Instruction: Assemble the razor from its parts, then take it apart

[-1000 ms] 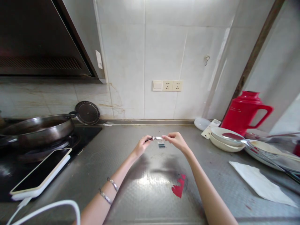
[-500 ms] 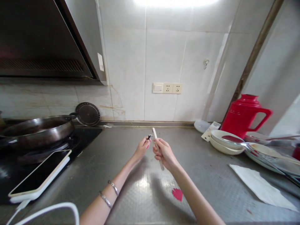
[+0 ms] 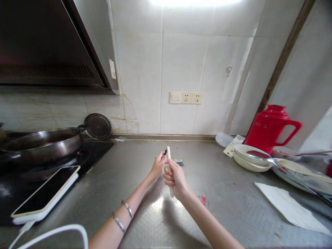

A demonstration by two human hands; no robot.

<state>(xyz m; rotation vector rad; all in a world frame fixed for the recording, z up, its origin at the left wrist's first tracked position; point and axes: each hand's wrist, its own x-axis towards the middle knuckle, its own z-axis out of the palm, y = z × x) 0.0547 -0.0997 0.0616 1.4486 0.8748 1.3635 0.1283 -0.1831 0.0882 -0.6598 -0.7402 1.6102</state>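
My right hand (image 3: pixel 176 178) is closed in a fist around a slim white stick (image 3: pixel 168 152). The stick stands nearly upright, its top end above my thumb and its lower end below the fingers. Just to the left, my left hand (image 3: pixel 158 166) pinches a small black piece (image 3: pixel 165 151). That piece sits close behind the stick's upper part; whether they touch I cannot tell. Behind my right hand a small clear-and-dark item (image 3: pixel 178 161) lies on the steel counter (image 3: pixel 223 193). A pink-red patch (image 3: pixel 202 200) on the counter is partly covered by my right forearm.
On the left are a pan (image 3: pixel 44 143) on the black stove and a phone (image 3: pixel 46 190) on a white block with a cable. A red thermos (image 3: pixel 269 126), stacked bowls (image 3: pixel 250 160) and a white paper sheet (image 3: pixel 290 205) are on the right.
My right hand has moved left and slightly down, bringing the white stick closer to my left hand. The small item behind it has come into view, and my forearm now covers more of the pink-red patch.
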